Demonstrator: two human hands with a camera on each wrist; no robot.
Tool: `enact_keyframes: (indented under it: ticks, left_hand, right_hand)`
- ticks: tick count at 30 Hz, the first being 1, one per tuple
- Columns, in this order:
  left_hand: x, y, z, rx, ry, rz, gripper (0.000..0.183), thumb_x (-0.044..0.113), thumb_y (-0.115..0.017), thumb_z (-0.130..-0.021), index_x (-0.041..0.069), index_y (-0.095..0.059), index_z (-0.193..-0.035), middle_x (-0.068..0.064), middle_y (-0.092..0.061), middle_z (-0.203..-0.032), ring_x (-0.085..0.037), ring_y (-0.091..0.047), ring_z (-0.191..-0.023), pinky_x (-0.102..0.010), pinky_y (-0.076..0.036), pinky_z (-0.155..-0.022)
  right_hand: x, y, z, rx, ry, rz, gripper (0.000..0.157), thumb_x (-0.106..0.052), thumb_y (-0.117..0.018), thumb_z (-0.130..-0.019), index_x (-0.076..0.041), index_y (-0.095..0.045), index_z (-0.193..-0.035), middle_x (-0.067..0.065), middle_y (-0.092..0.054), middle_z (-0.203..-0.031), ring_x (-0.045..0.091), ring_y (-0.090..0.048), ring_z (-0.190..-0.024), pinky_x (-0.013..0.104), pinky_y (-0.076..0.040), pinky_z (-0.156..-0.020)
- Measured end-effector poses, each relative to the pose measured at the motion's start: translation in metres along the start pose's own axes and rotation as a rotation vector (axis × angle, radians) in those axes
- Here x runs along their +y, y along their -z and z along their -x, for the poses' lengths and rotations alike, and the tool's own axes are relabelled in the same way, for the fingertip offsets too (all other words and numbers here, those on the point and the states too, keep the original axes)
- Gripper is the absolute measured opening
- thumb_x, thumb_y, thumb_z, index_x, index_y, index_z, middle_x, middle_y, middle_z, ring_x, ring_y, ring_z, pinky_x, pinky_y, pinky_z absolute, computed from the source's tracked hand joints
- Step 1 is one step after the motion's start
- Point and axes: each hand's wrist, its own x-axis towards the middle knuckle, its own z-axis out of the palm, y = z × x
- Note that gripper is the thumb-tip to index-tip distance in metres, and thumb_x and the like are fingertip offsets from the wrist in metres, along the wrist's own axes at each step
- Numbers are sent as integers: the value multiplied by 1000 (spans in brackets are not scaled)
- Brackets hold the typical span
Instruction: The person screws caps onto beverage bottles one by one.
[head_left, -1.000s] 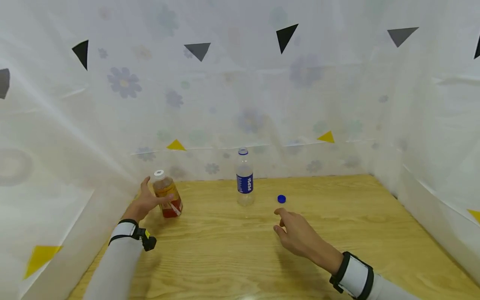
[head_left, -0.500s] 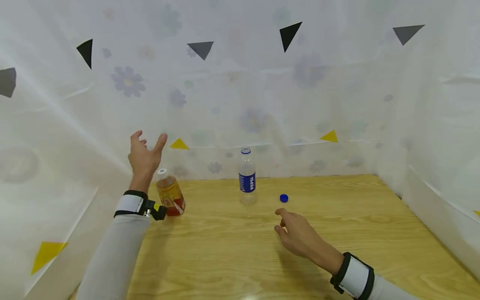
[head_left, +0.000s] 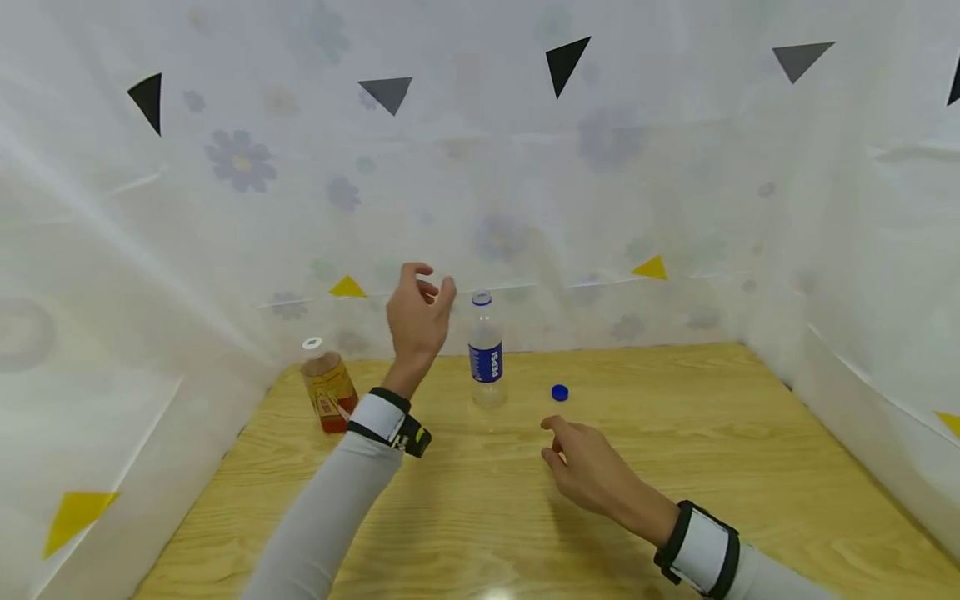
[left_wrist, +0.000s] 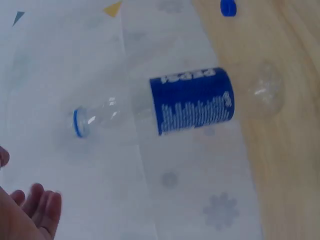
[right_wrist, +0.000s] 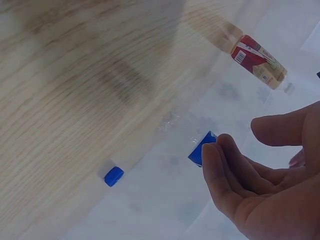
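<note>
A clear Pepsi bottle (head_left: 487, 358) with a blue label stands upright and uncapped near the back of the table. Just left of its neck, my left hand (head_left: 417, 321) is raised with loosely bent fingers, touching nothing. The left wrist view shows the bottle (left_wrist: 192, 102) whole, apart from the fingers. A blue bottle cap (head_left: 559, 392) lies on the table to the right of the bottle. Nearer to me than the cap hovers my right hand (head_left: 592, 471), its fingers relaxed and holding nothing. In the right wrist view the cap (right_wrist: 114, 176) is apart from that hand.
At the back left stands a drink bottle (head_left: 328, 392) with a white cap and reddish contents, partly overlapped by my left wrist. Pale patterned sheeting (head_left: 495, 167) walls off the back and both sides of the wooden table (head_left: 675, 433).
My left hand has let go of the white-capped bottle, risen, and moved right towards the Pepsi bottle. The right hand and the bottles have stayed put; the view has shifted slightly.
</note>
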Motion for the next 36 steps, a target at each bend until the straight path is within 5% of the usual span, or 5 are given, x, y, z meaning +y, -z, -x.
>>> enact_keyframes:
  ticks: [8,12,20,27,36]
  left_hand:
    - [-12,-46,30,-285,216,-38,102,50,-80,-83,23,-20,-161,-25,-44,-144,-41,-52,-122,-57,-48,-99]
    - [-27,-61,43,-298,285,4,112,48,-84,-81,27,-11,-163,-25,-45,-150,-43,-50,-132,-59,-46,-104]
    - [-43,-79,58,-315,411,22,114,49,-83,-81,32,-6,-163,-29,-62,-132,-46,-61,-119,-57,-52,-95]
    - [-43,-81,60,-342,364,17,89,46,-74,-91,20,-24,-160,-26,-60,-133,-44,-62,-119,-56,-55,-90]
    - [-45,-71,57,-356,292,-26,85,46,-74,-91,18,-30,-158,-23,-63,-131,-41,-65,-116,-54,-57,-88]
  right_hand:
    - [0,0,0,-20,-18,5,31,-10,-66,-97,-4,-61,-126,2,-66,-92,11,-60,-80,32,-50,-67]
    - [0,-2,0,-24,-11,9,31,-10,-67,-96,-3,-61,-126,0,-65,-88,10,-59,-76,30,-49,-64]
    - [1,-3,0,-26,26,16,30,-8,-66,-95,-2,-60,-125,1,-65,-87,10,-58,-74,26,-47,-61]
    - [1,-3,0,-30,17,12,31,-8,-67,-96,-2,-61,-125,1,-65,-88,10,-58,-75,27,-47,-62]
    - [4,-3,3,-21,19,14,30,-8,-67,-96,-3,-62,-125,2,-66,-89,11,-61,-78,28,-49,-64]
